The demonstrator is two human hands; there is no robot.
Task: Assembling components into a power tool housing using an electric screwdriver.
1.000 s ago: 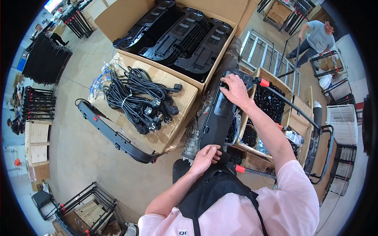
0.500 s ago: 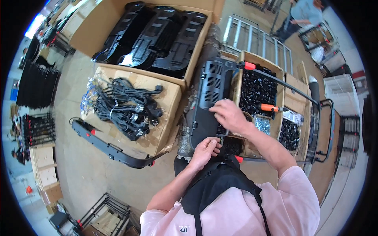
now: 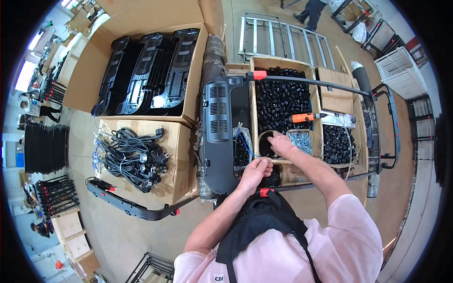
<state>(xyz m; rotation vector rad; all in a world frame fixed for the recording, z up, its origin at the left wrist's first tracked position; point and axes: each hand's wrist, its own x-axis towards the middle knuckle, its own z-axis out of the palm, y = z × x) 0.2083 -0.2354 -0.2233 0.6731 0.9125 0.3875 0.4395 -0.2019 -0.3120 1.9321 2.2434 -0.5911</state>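
Leftmost, a heap of black power cords lay on a closed cardboard box, with a long black bar with red clips on the floor just in front of it. Behind them an open carton held three black moulded panels side by side. Next came the dark grey slatted housing, lying lengthwise in front of me on the work surface. My left hand rested at its near right corner, fingers curled in against the edge; whether they pinched something small I could not tell. Just right of the housing stood a divided wooden tray, its big compartment full of black caps. My right hand reached into the tray, fingertips dipped into a small round container of dark parts, the fingers bent loosely; what they gripped, if anything, was hidden. Beside that hand sat a little box of silver screws, and above it an orange-handled power screwdriver lay across the tray. Further right a second compartment held more black knobs, then a black tubular frame ran along the tray's far side.
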